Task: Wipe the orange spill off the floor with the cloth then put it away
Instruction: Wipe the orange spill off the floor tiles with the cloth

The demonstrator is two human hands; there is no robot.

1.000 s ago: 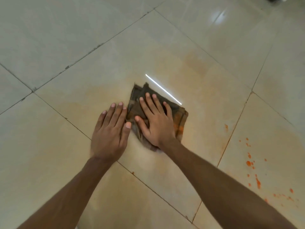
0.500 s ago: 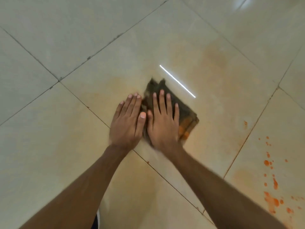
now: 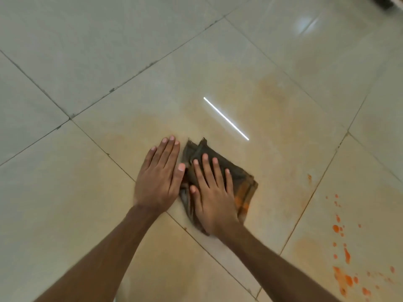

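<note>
Forearms (image 3: 98,253), bare, reach in from the bottom edge of my view and meet over a glossy tiled floor (image 3: 109,51). Off to the right of the right grip (image 3: 212,197) and nearer to me lies the orange spill (image 3: 347,256): round wet drops, a few long streaks and a thicker blotch low down, bright against the pale tile.

The right grip is released. Its fingers are straight and slightly spread, and the palm presses flat on the cloth (image 3: 242,182). The cloth is a dark brownish woven rag folded into a rough square. It is limp and creased, with two frayed corners poking out beyond the fingertips. The edge to the right of the grip is soaked orange in faint stripes.

The left grip (image 3: 158,177) is also released and holds nothing. It lies flat on the bare tile just to the left of the cloth, fingers together, and its thumb tip reaches the cloth's left edge.

A thin, dull orange film clouds the tile under and around both grips. Dark grout lines (image 3: 122,168) run diagonally, one of them passing beneath the wrists. Beyond the fingertips, a sharp white bar of reflected light (image 3: 225,118) lies across the sheen. Farther off the tiles turn a cleaner grey-green.
</note>
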